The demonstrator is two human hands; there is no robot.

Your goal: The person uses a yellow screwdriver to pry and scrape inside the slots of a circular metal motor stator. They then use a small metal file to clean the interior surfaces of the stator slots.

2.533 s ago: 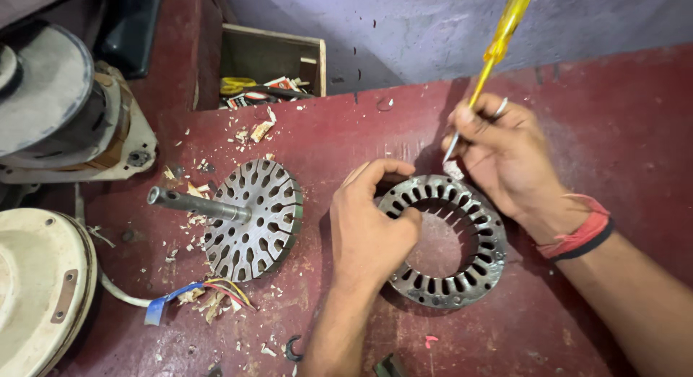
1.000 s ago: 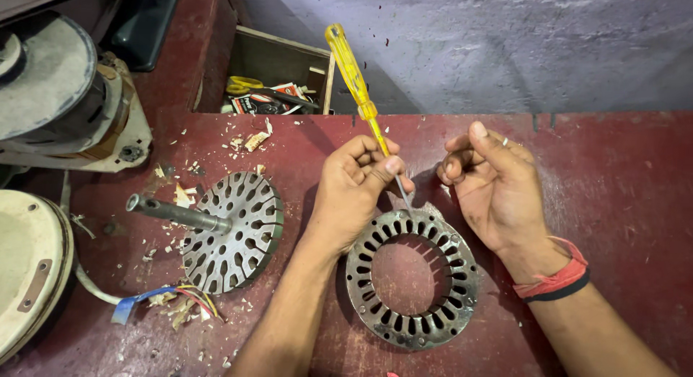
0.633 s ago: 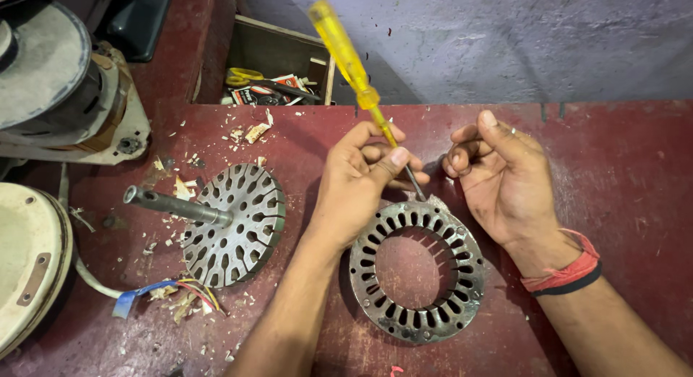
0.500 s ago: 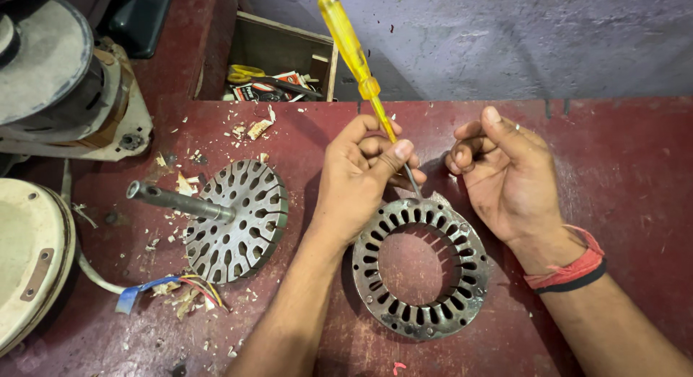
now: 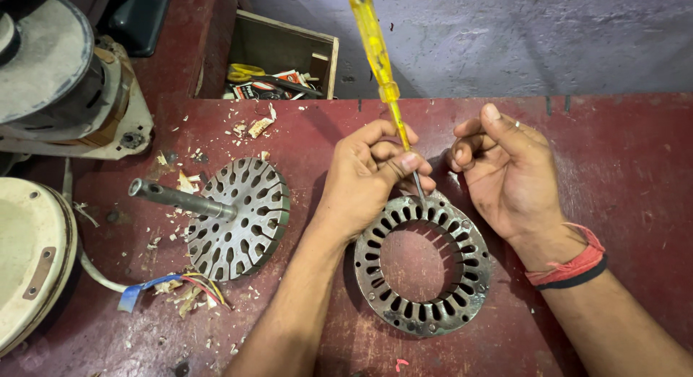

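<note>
The left hand point(image 5: 368, 178) pinches a yellow screwdriver point(image 5: 381, 74) by its shank, tip down at the top rim of the stator ring point(image 5: 422, 265), which lies flat on the red bench point(image 5: 635, 168); the tip itself is hidden behind the fingers. The right hand point(image 5: 509, 171) rests just beside the ring, fingers curled and holding nothing visible. Left of them lies a rotor point(image 5: 238, 218) on its shaft. The motor housing point(image 5: 65, 81) and cream cover point(image 5: 25, 261) are cut off at the edge; the box point(image 5: 285, 59) contents are hard to make out.

Yellow-handled screwdriver point(image 5: 381, 74) stands tip-down on flat slotted stator ring point(image 5: 423, 265).
</note>
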